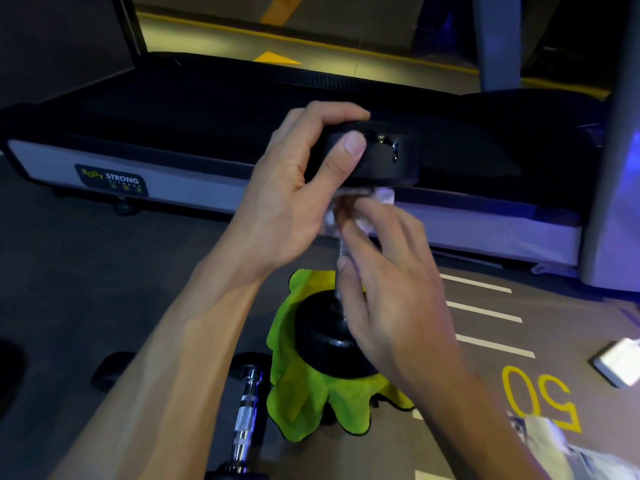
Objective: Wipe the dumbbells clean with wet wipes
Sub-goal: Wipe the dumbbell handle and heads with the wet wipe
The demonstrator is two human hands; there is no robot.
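Two dumbbells are in view. One dumbbell (346, 237) stands upright in the centre of the frame, its lower black head resting on a single lime-green cloth (304, 393) spread on the floor, its upper black head raised toward the middle of the picture; a short stretch of its metal handle shows between the two hands. The second dumbbell (244, 420) lies on the floor at the lower left centre, just beside the cloth, showing a knurled chrome handle and black ends. The left hand (298, 188) grips the rim of the upright dumbbell's top head, thumb on the near edge and fingers curled over the far edge. The right hand (391, 289) pinches one crumpled, pale wet wipe (384, 197) against the handle just under that top head; the wipe carries a brownish stain. Across the upper half of the frame runs one treadmill (138, 181), whose grey side rail bears a "BODY STRONG" label. One white pack (620, 363), blurred, lies at the right edge.
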